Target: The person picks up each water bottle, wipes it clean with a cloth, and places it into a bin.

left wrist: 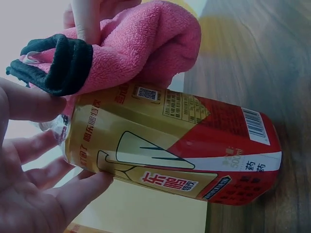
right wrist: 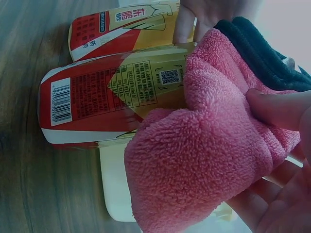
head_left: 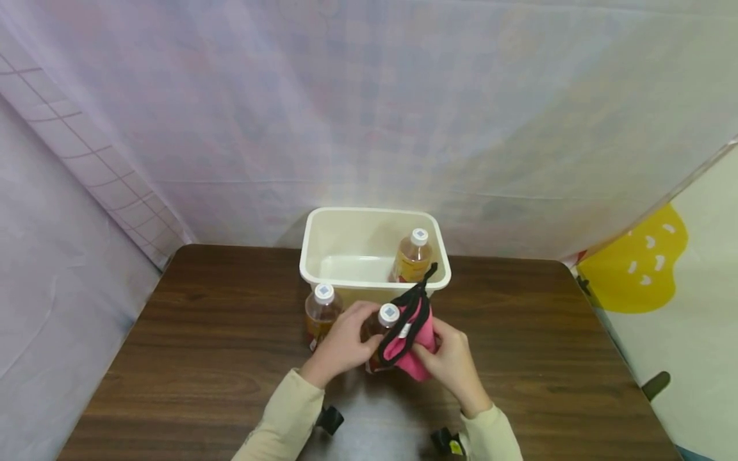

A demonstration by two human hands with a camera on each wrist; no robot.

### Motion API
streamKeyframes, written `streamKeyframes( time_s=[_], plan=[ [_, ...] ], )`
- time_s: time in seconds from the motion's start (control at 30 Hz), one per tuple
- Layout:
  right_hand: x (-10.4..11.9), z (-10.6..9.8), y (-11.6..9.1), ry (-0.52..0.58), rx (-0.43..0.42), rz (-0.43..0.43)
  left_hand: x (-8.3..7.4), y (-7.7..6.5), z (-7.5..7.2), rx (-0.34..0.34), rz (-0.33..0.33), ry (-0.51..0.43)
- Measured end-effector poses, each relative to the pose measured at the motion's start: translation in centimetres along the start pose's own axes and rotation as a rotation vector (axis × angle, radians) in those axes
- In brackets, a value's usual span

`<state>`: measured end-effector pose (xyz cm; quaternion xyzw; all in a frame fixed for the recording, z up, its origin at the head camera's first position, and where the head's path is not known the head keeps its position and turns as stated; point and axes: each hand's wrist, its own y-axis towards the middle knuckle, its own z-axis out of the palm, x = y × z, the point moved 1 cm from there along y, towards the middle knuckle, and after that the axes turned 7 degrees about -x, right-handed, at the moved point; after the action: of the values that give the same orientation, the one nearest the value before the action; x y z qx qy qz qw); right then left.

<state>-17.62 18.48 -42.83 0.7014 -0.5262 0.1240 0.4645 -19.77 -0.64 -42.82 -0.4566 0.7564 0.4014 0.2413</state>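
Observation:
My left hand (head_left: pixel 346 339) grips a clear plastic drink bottle (left wrist: pixel 155 145) around its upper part. The bottle has a white cap and a gold and red label, and stands on the table in front of the bin. On its right side, my right hand (head_left: pixel 452 362) holds a fluffy pink cloth (right wrist: pixel 209 136) with black edging, thumb on the near side. The cloth lies against the bottle and covers part of it. A black strip sticks up from the cloth's far end. A similar bottle (head_left: pixel 321 317) stands just left of my left hand.
A cream plastic bin (head_left: pixel 369 212) stands at the table's back edge, by a pale curtain (head_left: pixel 369 115). One more capped bottle (head_left: pixel 412 259) is upright inside it, on the right. Brown wood tabletop (head_left: pixel 190 352) extends to both sides. Black devices (head_left: pixel 330 420) sit at my wrists.

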Motion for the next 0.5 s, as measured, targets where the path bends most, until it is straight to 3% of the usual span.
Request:
streamKeyframes(
  time_s=[0.27,0.5],
  plan=[
    [0.0,0.3,-0.1,-0.012,0.022,-0.015,0.1,0.0,-0.1,-0.004,-0.022,-0.015],
    [-0.7,1.2,-1.0,-0.054,-0.027,-0.043,0.2,-0.1,0.0,0.003,-0.03,-0.003]
  ],
)
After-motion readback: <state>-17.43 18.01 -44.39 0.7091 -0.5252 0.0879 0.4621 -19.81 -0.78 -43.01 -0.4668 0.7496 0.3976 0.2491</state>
